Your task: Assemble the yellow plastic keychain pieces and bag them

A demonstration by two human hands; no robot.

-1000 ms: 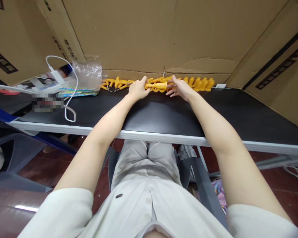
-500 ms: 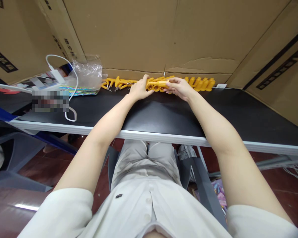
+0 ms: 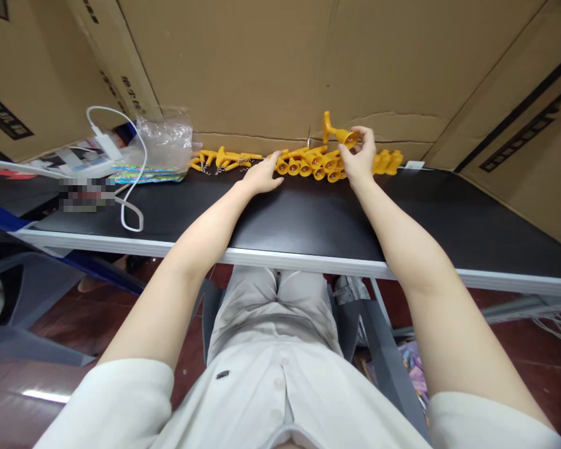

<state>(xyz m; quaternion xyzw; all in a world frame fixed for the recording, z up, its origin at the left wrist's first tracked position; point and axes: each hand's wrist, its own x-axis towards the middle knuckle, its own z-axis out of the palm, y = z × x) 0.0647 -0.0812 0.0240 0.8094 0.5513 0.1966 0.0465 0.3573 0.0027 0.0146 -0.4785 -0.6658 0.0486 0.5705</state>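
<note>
White short-sleeved shirt, beige trousers

The black tabletop point(image 3: 308, 218) lies bare across the middle and lower right of the frame, so a hand could slide freely there from the near white edge toward the back. Along the far edge a row of yellow plastic pieces point(image 3: 308, 165) runs from centre-left to centre-right, tight against the cardboard wall point(image 3: 271, 68), which closes off everything behind. The right hand point(image 3: 361, 157) holds one yellow piece point(image 3: 339, 133) lifted just above that row. The left hand point(image 3: 262, 176) rests at the row's middle. In the upper left, a clear plastic bag point(image 3: 164, 140), a white charger cable point(image 3: 131, 187) and papers crowd the corner. Slanted cardboard point(image 3: 533, 125) hems in the right.
</note>
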